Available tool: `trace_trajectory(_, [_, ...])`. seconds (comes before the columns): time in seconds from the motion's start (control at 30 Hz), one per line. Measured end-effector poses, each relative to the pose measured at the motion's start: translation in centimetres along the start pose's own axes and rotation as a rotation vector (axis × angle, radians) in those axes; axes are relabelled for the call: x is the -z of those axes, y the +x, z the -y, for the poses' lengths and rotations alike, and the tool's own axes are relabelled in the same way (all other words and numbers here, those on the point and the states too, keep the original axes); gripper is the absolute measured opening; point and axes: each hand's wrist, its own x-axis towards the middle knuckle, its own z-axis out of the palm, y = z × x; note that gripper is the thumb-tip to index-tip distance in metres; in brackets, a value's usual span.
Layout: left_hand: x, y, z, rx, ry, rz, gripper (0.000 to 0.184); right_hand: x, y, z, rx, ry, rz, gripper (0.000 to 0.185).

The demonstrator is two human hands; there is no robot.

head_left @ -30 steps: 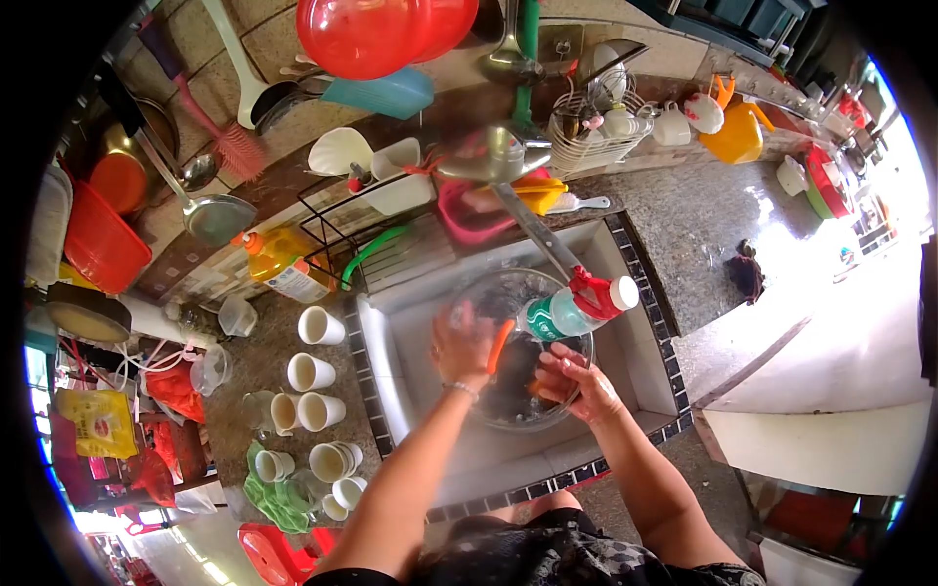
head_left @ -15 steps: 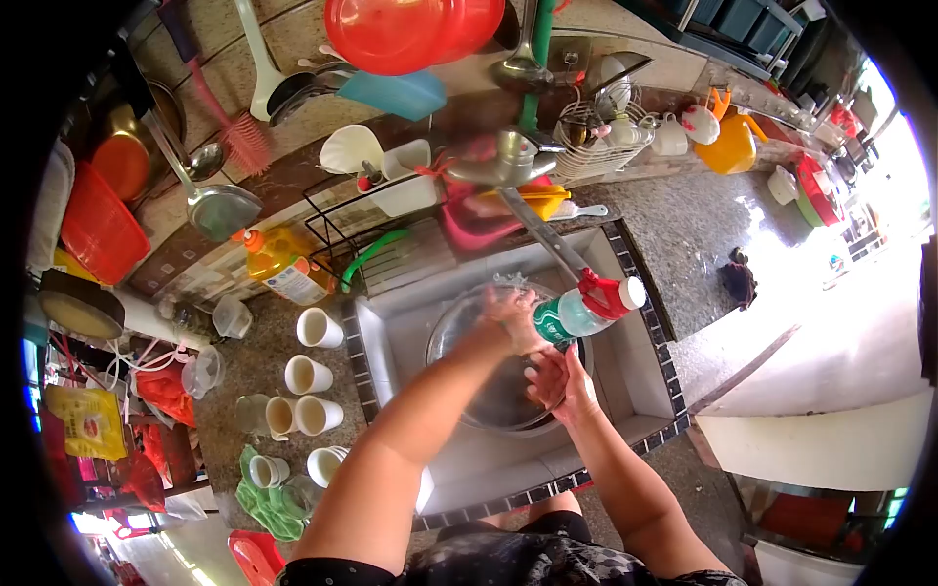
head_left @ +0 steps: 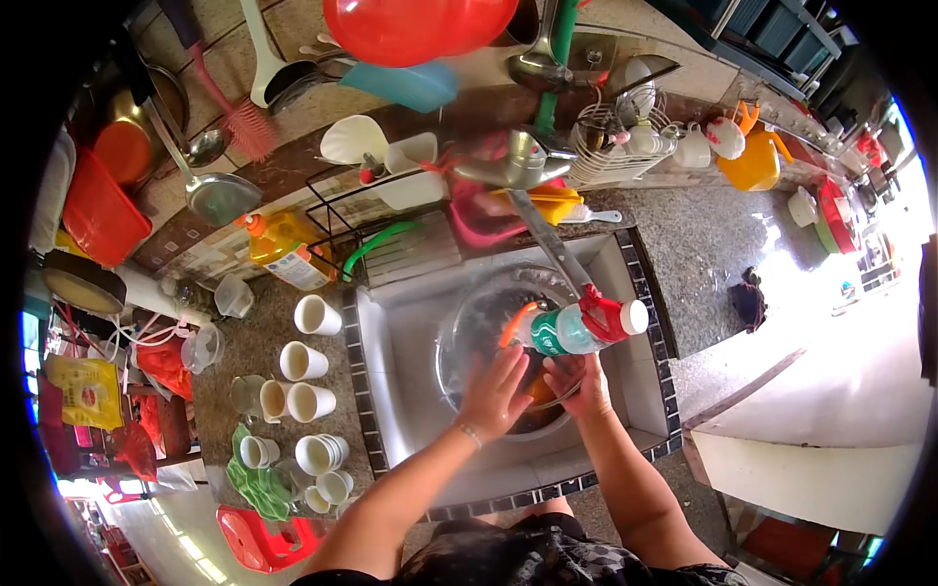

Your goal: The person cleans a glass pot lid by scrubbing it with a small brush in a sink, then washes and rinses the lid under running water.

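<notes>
A metal sink point(head_left: 391, 342) holds a large clear basin point(head_left: 442, 376). Over the basin, my left hand point(head_left: 495, 396) is open, its fingers spread and smeared by motion. My right hand point(head_left: 583, 389) is curled beside it, with a thin pale curved edge against the fingers; what it holds is unclear. Just above both hands, a clear plastic bottle point(head_left: 576, 330) with a green label and white cap is tied by a red cloth point(head_left: 598, 314) to the faucet's long spout point(head_left: 547, 239). Something orange point(head_left: 516, 324) curves at the bottle's lower end, and an orange-brown patch shows between my hands.
Several white cups point(head_left: 305, 360) stand on the left counter, near a green cloth point(head_left: 256, 479) and a yellow soap bottle point(head_left: 283, 252). A black wire rack point(head_left: 322, 210) is behind the sink. Utensils and a red basin point(head_left: 420, 29) hang above. A dark cloth point(head_left: 748, 298) lies right.
My left hand has dropped from the bottle's lower end toward me and spread its fingers. My right hand has shifted slightly right. The orange shapes near the bottle now show.
</notes>
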Motion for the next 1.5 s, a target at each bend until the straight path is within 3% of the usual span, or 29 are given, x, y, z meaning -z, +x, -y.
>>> trace_trajectory(0.03, [-0.1, -0.7, -0.3, 0.07, -0.04, 0.057, 0.073, 0.5, -0.1, -0.3, -0.007, -0.012, 0.011, 0.044])
trace_trajectory(0.13, [0.0, -2.6, -0.7, 0.175, 0.077, -0.057, 0.073, 0.5, 0.1, -0.3, -0.042, -0.037, 0.058, 0.046])
trace_trajectory(0.2, [-1.2, -4.0, 0.9, 0.361, -0.133, -0.399, 0.075, 0.3, 0.5, -0.1, -0.089, -0.064, 0.078, 0.047])
trace_trajectory(0.27, [-0.3, -4.9, 3.4, 0.612, 0.226, -0.465, 0.066, 0.1, 1.2, 0.0, -0.11, -0.092, 0.165, 0.05])
trace_trajectory(0.37, [0.9, -6.2, 8.4, 1.287, -1.173, -0.643, 0.071, -0.5, 3.0, 0.2, -0.228, -0.199, 0.317, 0.053])
trace_trajectory(0.4, [3.1, -4.6, 6.2, 1.207, -1.571, -0.652, 0.068, -0.5, 3.5, -0.1, -0.244, -0.2, 0.353, 0.053])
trace_trajectory(0.63, [3.1, -5.6, 5.3, 1.267, -1.647, -0.826, 0.046, -0.6, 10.9, 1.8, -0.502, -0.142, 0.574, 0.048])
trace_trajectory(0.67, [3.1, -5.3, 4.6, 1.274, -1.654, -0.854, 0.045, -1.3, 12.3, 1.9, -0.37, -0.278, 0.527, 0.048])
trace_trajectory(0.77, [0.2, -6.1, 5.5, 0.756, -2.007, -0.683, 0.043, -4.9, 13.1, 0.6, 0.477, -1.373, 0.168, 0.05])
trace_trajectory(0.83, [-0.3, -5.0, 4.6, 0.78, -2.009, -0.765, 0.043, -6.5, 11.0, 0.1, 0.79, -1.609, 0.032, 0.052])
trace_trajectory(0.87, [-0.4, -4.4, 4.1, 0.79, -2.01, -0.806, 0.042, -7.2, 9.8, -0.3, 0.899, -1.64, 0.019, 0.053])
trace_trajectory(0.9, [-0.3, -3.7, 3.5, 0.931, -1.953, -0.86, 0.044, -7.4, 7.6, -1.0, 0.885, -1.578, 0.081, 0.055])
trace_trajectory(1.0, [-2.0, -2.9, 3.9, 0.916, -1.994, -0.82, 0.046, -5.6, 3.8, -3.3, 1.12, -1.849, 0.222, 0.064])
trace_trajectory(1.03, [-4.0, -3.8, 5.7, 0.693, -2.09, -0.68, 0.046, -5.1, 2.8, -4.1, 1.139, -1.997, 0.271, 0.066])
trace_trajectory(1.07, [-3.3, -2.5, 4.3, 0.854, -2.031, -0.721, 0.046, -6.1, 0.4, -4.2, 0.935, -1.906, 0.256, 0.067])
trace_trajectory(1.13, [-0.9, 1.6, -0.2, 1.172, -1.881, -0.794, 0.047, -5.9, -0.2, -4.3, 0.85, -1.854, 0.161, 0.057])
trace_trajectory(1.2, [-2.7, 1.8, 0.0, 1.143, -1.965, -0.753, 0.05, -5.9, 0.5, -2.8, 1.098, -1.695, 0.14, 0.041])
trace_trajectory(1.23, [-3.8, 1.5, 0.3, 1.111, -2.025, -0.731, 0.051, -5.6, 1.9, -2.0, 1.092, -1.589, 0.116, 0.03])
trace_trajectory(1.37, [-6.7, 0.6, 0.1, 0.96, -2.185, -0.552, 0.052, -1.5, 6.6, -0.9, 1.304, -1.877, 0.02, 0.026])
trace_trajectory(1.4, [-7.7, 0.3, 0.6, 0.905, -2.234, -0.498, 0.053, -3.2, 4.8, -0.1, 1.212, -1.856, 0.024, 0.027])
trace_trajectory(1.5, [-7.4, 0.9, 0.8, 1.092, -2.065, -0.49, 0.049, -4.2, 3.6, -0.1, 1.097, -1.59, 0.013, 0.029])
